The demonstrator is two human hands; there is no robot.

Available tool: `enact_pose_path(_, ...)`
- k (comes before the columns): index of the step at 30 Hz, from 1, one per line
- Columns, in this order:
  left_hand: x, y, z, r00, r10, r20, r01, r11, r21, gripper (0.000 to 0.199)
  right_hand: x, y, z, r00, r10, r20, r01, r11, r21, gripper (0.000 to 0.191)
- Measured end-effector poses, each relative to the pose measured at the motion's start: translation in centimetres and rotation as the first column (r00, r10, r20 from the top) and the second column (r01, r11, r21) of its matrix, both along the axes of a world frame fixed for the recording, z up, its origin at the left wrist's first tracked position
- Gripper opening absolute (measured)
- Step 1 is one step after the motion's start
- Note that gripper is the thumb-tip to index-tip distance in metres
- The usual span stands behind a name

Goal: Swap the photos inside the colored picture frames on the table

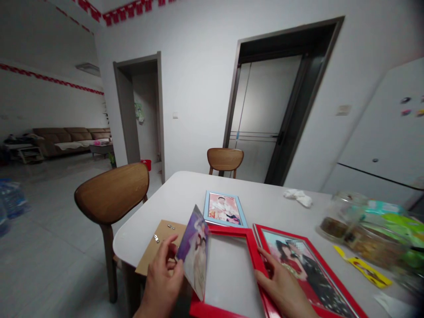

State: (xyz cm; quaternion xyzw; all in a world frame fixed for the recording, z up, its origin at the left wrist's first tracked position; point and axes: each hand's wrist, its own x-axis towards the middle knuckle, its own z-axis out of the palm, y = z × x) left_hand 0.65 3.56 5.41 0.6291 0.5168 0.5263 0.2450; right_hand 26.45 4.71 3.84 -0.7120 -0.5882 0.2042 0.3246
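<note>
Between the fingers and thumb of my left hand (165, 269) is a photo print (196, 256), tilted up over the left side of an empty red picture frame (228, 231). My right hand (281, 282) grips the right side of that frame, thumb on its border. Just right of it lies a second red framed picture (318, 282) showing a couple, partly covered by my right hand. A brown backing board (149, 251) with small metal clips lies under and beyond my left hand. Farther back, a light blue framed picture (224, 210) rests on the table.
The white table (188, 183) also carries a crumpled tissue (298, 197), glass jars (341, 216), a yellow wrapper (367, 270) and green packages (404, 225) at the right. Wooden chairs stand at the left (115, 194) and the far side (225, 158).
</note>
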Motion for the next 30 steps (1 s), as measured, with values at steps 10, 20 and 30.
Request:
enact_pose_path(10,-2.5,-0.5,-3.8,0.953,-0.046,-0.300,-0.019,0.978,-0.208,0.034,0.5,-0.3,-2.5,0.866,0.030,0.498,-0.040,0.999,0.009,0.040)
enact_pose_path(20,-2.8,-0.4,-4.9,0.755,-0.008,-0.656,0.093,0.991,0.096,0.043,0.7,-0.4,-3.0,0.856,0.023,0.516,-0.050,0.998,0.038,0.037)
enact_pose_path(30,0.1,0.7,-6.7,0.661,-0.235,-0.712,0.386,0.921,0.054,0.055,0.7,-0.6,-3.3,0.864,0.005,0.504,-0.063,0.993,0.099,0.032)
